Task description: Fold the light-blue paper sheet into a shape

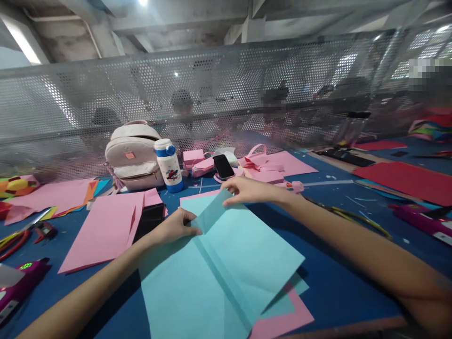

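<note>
A large sheet of light blue paper (261,249) lies creased in front of me, its far edge turned up into a folded flap. My left hand (178,225) pinches that flap at its left end. At the flap's right end, my right hand (243,189) grips it between thumb and fingers. Beneath the blue sheet lie more blue paper and a pink sheet (293,320), whose corner sticks out at the lower right. Folded pink paper (102,230) rests left of my left hand, beside a black flat object (150,221).
Behind stand a white backpack (136,153), a water bottle (168,167) and a phone (223,167) among pink paper pieces. Scissors (17,240) lie at the left, yellow-handled ones (360,221) at the right. Red paper (413,181) is far right. A perforated metal screen (226,103) borders the blue table.
</note>
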The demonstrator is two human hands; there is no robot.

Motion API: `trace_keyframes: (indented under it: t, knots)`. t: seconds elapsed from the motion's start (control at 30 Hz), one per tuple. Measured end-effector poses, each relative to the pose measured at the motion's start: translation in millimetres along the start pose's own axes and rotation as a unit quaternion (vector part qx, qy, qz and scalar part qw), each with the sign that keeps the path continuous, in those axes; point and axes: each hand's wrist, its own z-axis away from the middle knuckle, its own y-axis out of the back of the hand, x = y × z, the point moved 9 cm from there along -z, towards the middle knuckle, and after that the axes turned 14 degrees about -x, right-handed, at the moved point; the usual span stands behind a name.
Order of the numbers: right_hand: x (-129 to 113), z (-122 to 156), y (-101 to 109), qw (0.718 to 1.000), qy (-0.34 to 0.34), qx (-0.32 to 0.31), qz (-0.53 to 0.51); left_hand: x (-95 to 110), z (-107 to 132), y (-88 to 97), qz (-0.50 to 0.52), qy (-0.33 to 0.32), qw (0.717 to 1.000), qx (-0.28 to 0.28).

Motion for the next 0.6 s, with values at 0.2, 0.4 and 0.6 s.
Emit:
trace_keyframes:
  t: [0.2,0.4,0.6]
  knots:
    - [0,-9,-13,0.998,0.037,-0.03,0.03,0,-2,-7.7,-0.044,0.02,0.999,-0.01]
    - [7,-8,-9,0.999,0.011,-0.017,0.035,-4,-3,-7.0,-0.044,0.032,0.998,0.009]
    - [9,-9,-2,0.999,0.016,0.026,0.02,-10,-1,0.3,0.001,0.03,0.999,0.026]
